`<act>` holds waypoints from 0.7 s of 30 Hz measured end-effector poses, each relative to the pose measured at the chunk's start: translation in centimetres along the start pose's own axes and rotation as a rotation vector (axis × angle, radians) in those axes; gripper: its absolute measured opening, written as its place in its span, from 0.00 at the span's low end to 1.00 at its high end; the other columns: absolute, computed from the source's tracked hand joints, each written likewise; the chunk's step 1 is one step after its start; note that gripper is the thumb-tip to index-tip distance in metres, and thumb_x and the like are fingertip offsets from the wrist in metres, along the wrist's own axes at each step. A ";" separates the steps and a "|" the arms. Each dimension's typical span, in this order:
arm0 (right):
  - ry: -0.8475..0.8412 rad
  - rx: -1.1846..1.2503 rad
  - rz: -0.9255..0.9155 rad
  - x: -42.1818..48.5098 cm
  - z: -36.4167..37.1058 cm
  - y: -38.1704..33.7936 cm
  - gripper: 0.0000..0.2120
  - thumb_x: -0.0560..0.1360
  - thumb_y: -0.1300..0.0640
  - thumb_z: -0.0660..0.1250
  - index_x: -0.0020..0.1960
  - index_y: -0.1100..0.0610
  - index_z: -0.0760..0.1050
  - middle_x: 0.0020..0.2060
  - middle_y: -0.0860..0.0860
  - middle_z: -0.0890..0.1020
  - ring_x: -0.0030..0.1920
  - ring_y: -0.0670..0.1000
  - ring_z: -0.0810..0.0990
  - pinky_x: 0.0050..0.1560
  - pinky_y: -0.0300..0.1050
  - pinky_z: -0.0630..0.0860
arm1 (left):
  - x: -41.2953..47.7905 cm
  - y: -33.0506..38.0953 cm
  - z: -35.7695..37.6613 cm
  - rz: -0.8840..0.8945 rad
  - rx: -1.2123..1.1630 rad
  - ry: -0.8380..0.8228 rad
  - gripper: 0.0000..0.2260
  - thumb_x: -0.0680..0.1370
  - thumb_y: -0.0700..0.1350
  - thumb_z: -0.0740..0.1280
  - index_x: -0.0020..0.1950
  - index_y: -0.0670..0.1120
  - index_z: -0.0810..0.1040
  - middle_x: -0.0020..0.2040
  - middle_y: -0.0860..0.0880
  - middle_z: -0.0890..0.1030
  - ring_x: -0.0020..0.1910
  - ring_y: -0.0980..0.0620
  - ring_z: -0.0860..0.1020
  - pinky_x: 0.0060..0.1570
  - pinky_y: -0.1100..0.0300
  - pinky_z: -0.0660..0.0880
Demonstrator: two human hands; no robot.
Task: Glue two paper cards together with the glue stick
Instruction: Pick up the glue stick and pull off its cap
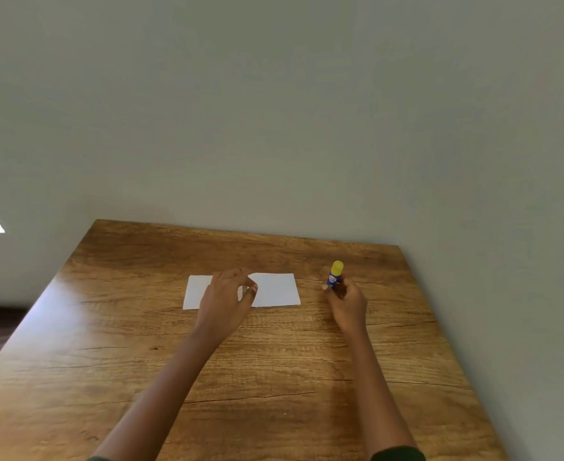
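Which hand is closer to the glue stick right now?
Right. The right hand grips the glue stick by its lower body; the left hand holds the paper cards, apart from the stick, on its left.

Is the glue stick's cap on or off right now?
On. The yellow cap sits on top of the blue glue stick, which the right hand holds upright.

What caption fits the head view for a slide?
Right hand grips capped glue stick; left hand over white paper cards on wooden table.
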State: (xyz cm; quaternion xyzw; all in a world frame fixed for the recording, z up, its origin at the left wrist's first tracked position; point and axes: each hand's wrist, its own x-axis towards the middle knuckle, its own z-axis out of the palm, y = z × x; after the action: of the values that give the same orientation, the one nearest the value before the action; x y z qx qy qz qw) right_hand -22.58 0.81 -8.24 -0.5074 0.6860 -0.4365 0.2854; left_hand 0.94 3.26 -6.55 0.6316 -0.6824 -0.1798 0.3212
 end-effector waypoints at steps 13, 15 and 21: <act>-0.149 0.031 -0.110 -4.0 2.5 -2.7 0.14 0.76 0.55 0.66 0.62 0.54 0.75 0.50 0.45 0.81 0.48 0.40 0.78 0.44 0.27 0.72 | -0.4 1.6 0.0 -0.236 -0.540 -0.092 0.07 0.77 0.47 0.65 0.54 0.52 0.80 0.48 0.59 0.79 0.48 0.62 0.78 0.46 0.71 0.72; -0.202 0.043 -0.121 -5.0 3.2 -3.1 0.14 0.76 0.55 0.66 0.61 0.53 0.76 0.50 0.44 0.81 0.48 0.39 0.78 0.43 0.24 0.72 | -0.3 1.8 0.2 -0.265 -0.651 -0.087 0.07 0.76 0.48 0.66 0.53 0.54 0.79 0.50 0.57 0.81 0.51 0.59 0.79 0.53 0.62 0.76; -0.306 -0.015 -0.191 -6.5 3.5 -4.3 0.14 0.77 0.53 0.63 0.62 0.51 0.75 0.47 0.48 0.80 0.45 0.44 0.77 0.41 0.28 0.70 | -0.2 2.2 -0.1 -0.293 -0.855 -0.076 0.11 0.76 0.49 0.65 0.58 0.55 0.78 0.54 0.54 0.81 0.51 0.58 0.77 0.49 0.62 0.74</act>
State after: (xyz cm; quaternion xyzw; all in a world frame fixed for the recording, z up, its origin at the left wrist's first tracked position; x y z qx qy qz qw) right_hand -15.65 5.37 -6.40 -0.6329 0.5862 -0.3743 0.3401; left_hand -0.63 3.79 -5.02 0.5251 -0.4614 -0.5120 0.4992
